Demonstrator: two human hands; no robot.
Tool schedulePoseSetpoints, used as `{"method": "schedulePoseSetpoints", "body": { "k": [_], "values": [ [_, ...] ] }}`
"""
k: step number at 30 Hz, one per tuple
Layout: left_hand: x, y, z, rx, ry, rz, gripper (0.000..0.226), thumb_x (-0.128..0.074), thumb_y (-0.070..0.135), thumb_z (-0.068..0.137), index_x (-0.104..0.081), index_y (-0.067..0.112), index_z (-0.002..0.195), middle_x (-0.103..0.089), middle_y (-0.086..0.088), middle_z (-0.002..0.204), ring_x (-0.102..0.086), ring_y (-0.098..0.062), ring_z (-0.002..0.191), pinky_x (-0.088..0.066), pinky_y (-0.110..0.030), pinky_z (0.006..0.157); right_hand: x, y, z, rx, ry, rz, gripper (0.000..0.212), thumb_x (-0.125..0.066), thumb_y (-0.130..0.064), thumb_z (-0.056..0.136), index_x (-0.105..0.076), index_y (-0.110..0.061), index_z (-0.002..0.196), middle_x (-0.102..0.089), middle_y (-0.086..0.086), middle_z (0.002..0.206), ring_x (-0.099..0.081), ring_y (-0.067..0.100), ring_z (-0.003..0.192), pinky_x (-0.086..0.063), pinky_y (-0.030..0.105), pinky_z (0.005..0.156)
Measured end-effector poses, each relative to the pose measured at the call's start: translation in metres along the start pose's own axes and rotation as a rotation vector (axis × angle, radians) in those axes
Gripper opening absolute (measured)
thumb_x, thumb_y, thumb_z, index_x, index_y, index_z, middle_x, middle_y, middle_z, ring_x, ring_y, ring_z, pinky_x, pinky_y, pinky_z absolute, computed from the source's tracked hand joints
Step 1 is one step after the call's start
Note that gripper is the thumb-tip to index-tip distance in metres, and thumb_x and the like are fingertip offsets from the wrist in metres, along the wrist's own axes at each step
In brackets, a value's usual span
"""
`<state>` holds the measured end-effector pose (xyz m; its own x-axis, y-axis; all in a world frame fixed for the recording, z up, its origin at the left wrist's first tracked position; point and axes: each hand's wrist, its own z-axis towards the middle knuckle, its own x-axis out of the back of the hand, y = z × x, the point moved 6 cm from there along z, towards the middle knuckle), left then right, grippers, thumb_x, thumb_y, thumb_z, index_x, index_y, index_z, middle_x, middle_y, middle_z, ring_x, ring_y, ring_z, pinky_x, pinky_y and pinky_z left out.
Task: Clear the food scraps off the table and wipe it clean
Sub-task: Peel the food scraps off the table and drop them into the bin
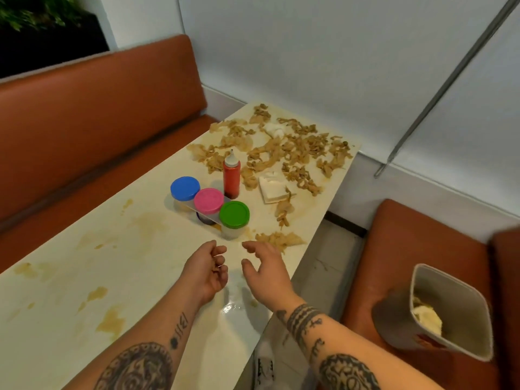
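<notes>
Table (112, 249), cream top, runs from lower left up to centre of frame. Scraps (284, 153), tan stringy bits, lie spread over its far end, centre-right of frame. A smaller clump (278, 239) lies near the table's right edge, just above the R hand. A folded napkin (271, 188) sits among the scraps. A red bottle (232, 175) stands upright at the scraps' near-left side. Just below-left of it are three jars (208, 200) w/ blue, pink & green lids, close together in a diagonal row. Brown stains (111, 319) mark the table's left & lower part.

L hand (206, 270), bottom centre, is over the table w/ fingers curled in toward the palm; can't tell if it holds anything. R hand (266, 270) is just beside it, not touching: fingers spread & relaxed, wide, holding nothing, tips near the clump.

Bin (455, 313), lower right, stands tilted on an orange seat (408, 243), w/ pale waste inside. An orange bench (84, 108) runs along the left.
</notes>
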<state>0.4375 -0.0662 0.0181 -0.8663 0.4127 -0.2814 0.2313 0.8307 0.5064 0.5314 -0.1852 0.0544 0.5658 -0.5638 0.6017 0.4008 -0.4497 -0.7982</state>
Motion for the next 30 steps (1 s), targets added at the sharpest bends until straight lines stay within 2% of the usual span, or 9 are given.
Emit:
{"method": "schedulePoseSetpoints", "body": {
  "k": [6,9,12,16,18,21,26,30],
  "values": [
    [-0.050,-0.004,0.009,-0.104,0.001,0.315,0.018,-0.055,0.027,0.099,-0.065,0.012,0.104,-0.041,0.002,0.059,-0.041,-0.014,0.054,-0.036,-0.024,0.050,0.065,0.076,0.021,-0.257,0.011,-0.170,0.033,-0.055,-0.020,0.100,-0.063,-0.021,0.132,-0.058,-0.004,0.133,-0.044,0.016,0.131,-0.034,0.026,0.107],
    [-0.071,-0.002,0.025,-0.150,0.037,0.459,0.014,-0.055,0.020,0.098,-0.063,0.011,0.105,-0.043,-0.002,0.067,-0.044,-0.016,0.058,-0.040,-0.026,0.053,0.074,0.105,0.045,-0.333,-0.027,-0.215,0.037,-0.053,-0.020,0.101,-0.061,-0.021,0.137,-0.057,-0.002,0.136,-0.041,0.020,0.135,-0.036,0.036,0.113],
    [-0.090,-0.003,0.048,-0.192,0.064,0.606,0.017,-0.054,0.024,0.099,-0.062,0.012,0.107,-0.049,-0.005,0.074,-0.049,-0.019,0.062,-0.043,-0.028,0.055,0.068,0.122,0.073,-0.297,-0.155,-0.333,0.041,-0.048,-0.023,0.100,-0.058,-0.022,0.140,-0.055,0.001,0.137,-0.044,0.026,0.133,-0.041,0.044,0.109],
    [-0.116,0.002,0.080,-0.261,0.124,0.821,0.018,-0.048,0.027,0.101,-0.064,0.020,0.106,-0.064,-0.007,0.086,-0.060,-0.023,0.067,-0.051,-0.031,0.061,0.059,0.138,0.102,-0.206,-0.314,-0.496,0.046,-0.052,-0.026,0.099,-0.051,-0.025,0.145,-0.049,0.003,0.137,-0.043,0.029,0.127,-0.044,0.045,0.103],
    [-0.131,0.010,0.092,-0.315,0.153,0.950,0.018,-0.048,0.028,0.100,-0.065,0.023,0.105,-0.069,-0.007,0.092,-0.066,-0.025,0.073,-0.054,-0.032,0.067,0.056,0.144,0.113,-0.157,-0.350,-0.540,0.040,-0.052,-0.028,0.099,-0.056,-0.027,0.139,-0.051,0.003,0.131,-0.045,0.029,0.123,-0.044,0.042,0.098],
    [-0.151,0.024,0.105,-0.370,0.164,1.048,0.021,-0.049,0.031,0.100,-0.066,0.025,0.109,-0.072,-0.006,0.104,-0.069,-0.031,0.095,-0.057,-0.038,0.082,0.060,0.149,0.128,-0.136,-0.337,-0.503,0.026,-0.049,-0.030,0.103,-0.066,-0.023,0.121,-0.058,0.002,0.117,-0.049,0.027,0.114,-0.046,0.042,0.093],
    [-0.170,0.034,0.116,-0.426,0.180,1.033,0.024,-0.047,0.031,0.101,-0.067,0.023,0.112,-0.069,-0.004,0.112,-0.064,-0.029,0.102,-0.055,-0.041,0.091,0.085,0.157,0.150,-0.174,-0.333,-0.300,0.027,-0.051,-0.035,0.104,-0.070,-0.022,0.118,-0.064,0.002,0.114,-0.050,0.022,0.112,-0.046,0.039,0.095],
    [-0.170,0.036,0.119,-0.469,0.189,0.940,0.031,-0.043,0.032,0.105,-0.068,0.017,0.116,-0.066,-0.008,0.119,-0.060,-0.030,0.109,-0.049,-0.041,0.097,0.110,0.153,0.163,-0.190,-0.279,-0.106,0.023,-0.048,-0.033,0.105,-0.068,-0.021,0.103,-0.061,0.000,0.104,-0.055,0.019,0.100,-0.044,0.033,0.085]
  ]
}}
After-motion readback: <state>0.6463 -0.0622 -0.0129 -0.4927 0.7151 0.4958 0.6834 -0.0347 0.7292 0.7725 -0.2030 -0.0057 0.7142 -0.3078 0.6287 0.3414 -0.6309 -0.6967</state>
